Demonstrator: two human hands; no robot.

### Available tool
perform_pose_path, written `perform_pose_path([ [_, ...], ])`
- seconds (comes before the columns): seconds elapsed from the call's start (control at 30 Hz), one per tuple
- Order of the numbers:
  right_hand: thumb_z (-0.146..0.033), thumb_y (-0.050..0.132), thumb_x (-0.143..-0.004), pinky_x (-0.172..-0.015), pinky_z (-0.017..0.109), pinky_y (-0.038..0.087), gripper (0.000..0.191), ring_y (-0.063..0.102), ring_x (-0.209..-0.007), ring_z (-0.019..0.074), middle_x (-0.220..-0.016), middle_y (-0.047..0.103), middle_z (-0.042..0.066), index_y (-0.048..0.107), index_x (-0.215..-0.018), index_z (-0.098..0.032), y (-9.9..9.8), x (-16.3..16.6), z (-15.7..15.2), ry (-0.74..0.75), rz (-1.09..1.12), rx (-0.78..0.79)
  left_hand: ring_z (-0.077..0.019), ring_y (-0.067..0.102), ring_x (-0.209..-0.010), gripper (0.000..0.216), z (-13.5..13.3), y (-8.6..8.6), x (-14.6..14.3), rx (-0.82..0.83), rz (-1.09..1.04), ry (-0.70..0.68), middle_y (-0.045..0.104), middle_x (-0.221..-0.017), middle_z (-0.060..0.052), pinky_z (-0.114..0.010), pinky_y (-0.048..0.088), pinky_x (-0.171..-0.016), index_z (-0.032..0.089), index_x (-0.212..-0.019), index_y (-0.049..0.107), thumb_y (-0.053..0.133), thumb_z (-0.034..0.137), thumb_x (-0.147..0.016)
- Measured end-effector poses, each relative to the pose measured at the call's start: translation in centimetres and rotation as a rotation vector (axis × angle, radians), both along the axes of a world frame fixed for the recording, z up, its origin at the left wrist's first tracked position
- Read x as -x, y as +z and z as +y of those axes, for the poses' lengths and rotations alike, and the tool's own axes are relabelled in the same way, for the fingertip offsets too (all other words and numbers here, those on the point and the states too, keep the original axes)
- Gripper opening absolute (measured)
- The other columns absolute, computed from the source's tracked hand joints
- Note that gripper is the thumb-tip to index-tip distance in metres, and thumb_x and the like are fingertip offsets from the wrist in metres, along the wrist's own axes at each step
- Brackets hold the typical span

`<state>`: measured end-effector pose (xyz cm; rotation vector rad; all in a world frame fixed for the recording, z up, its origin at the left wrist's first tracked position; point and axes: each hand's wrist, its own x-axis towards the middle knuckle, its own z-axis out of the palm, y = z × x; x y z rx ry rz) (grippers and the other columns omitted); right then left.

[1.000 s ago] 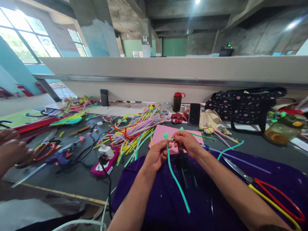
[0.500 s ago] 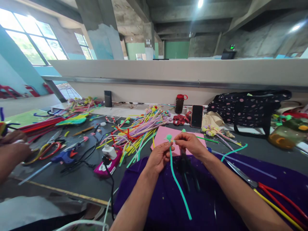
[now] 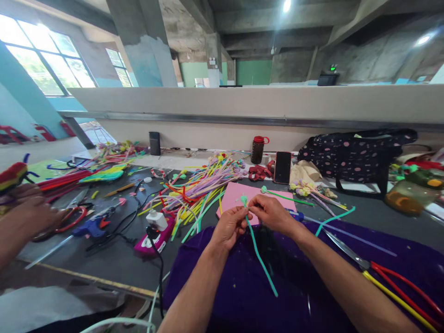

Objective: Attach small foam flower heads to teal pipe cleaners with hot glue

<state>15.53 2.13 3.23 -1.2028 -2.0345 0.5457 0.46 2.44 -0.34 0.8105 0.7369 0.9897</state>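
Observation:
My left hand is closed in a pinch on a green pipe cleaner, just below the small bunched green head at its top. The stem's long free end hangs down over the dark purple cloth on my lap. Close against it, my right hand is also closed, its fingertips pinching at the stem beside the left fingers. The exact contact point is too small to make out. A dark shape below my right hand is blurred. Behind the hands lies a pink pad, and a second green stem with a bunched head rests across it.
Red-and-yellow-handled scissors lie on the right. Many coloured pipe cleaners are piled ahead. Left stand a magenta power strip and a blue glue gun. Another person's hand works at far left near a rainbow-coloured piece.
My right hand has moved slightly left and down, against the left fingers. The stem's hanging end has swung up a little. The other person's hand has moved farther into view with the rainbow piece.

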Motion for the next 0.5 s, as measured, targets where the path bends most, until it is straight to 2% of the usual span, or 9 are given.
perform_pose_path([
  [0.23,-0.027,0.050,-0.076,-0.041,0.017,0.033,0.012,0.044,-0.042,0.0065,-0.052,0.051,-0.005,0.054,-0.074,-0.016,-0.30,-0.27,0.39,0.194,0.311,0.341,-0.0004,0.040,-0.037,0.022,0.03,-0.04,0.14,-0.008,-0.019,-0.050,0.057,-0.062,0.000,-0.011,0.025,-0.031,0.011,-0.072,0.056,0.067,0.029,-0.065],
  [0.4,-0.032,0.055,-0.072,-0.035,0.016,0.028,0.018,0.038,-0.036,0.0047,-0.050,0.051,-0.005,0.056,-0.071,-0.015,-0.46,-0.49,0.71,0.199,0.461,0.530,0.0000,0.038,-0.036,0.021,-0.11,0.15,0.16,-0.043,-0.039,-0.077,0.056,-0.061,0.001,-0.012,0.026,-0.032,0.012,-0.071,0.055,0.065,0.029,-0.066],
  [0.5,-0.032,0.059,-0.069,-0.034,0.016,0.026,0.019,0.037,-0.034,0.0042,-0.046,0.050,-0.006,0.055,-0.067,-0.014,-0.57,-0.70,0.82,0.176,0.515,0.590,0.0003,0.038,-0.036,0.021,-0.22,0.20,0.11,-0.060,-0.044,-0.073,0.056,-0.062,0.002,-0.012,0.025,-0.032,0.012,-0.071,0.054,0.065,0.029,-0.067],
])
